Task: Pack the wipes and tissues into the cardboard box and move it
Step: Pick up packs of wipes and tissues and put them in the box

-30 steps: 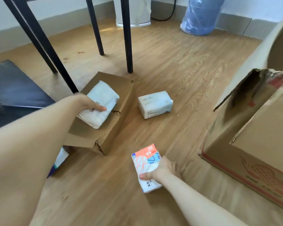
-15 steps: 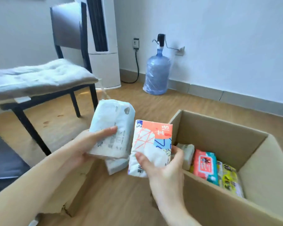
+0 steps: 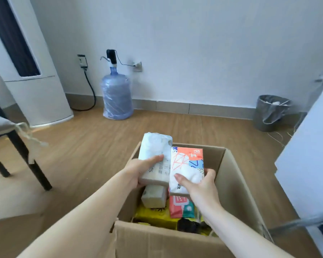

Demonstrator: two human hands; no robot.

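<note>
Wooden floor under the cardboard box; left hand grips a soft white tissue pack, right hand a patterned pack, both likely light, squashy, best held mid-body.

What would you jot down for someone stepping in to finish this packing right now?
Left hand: holds a pale white tissue pack over the open brown cardboard box.
Right hand: holds an orange, blue and white patterned tissue pack beside it.
Already inside: a cream tissue pack, a red wipes pack, a yellow pack.
Left: lower both packs in, then move the box.
</note>
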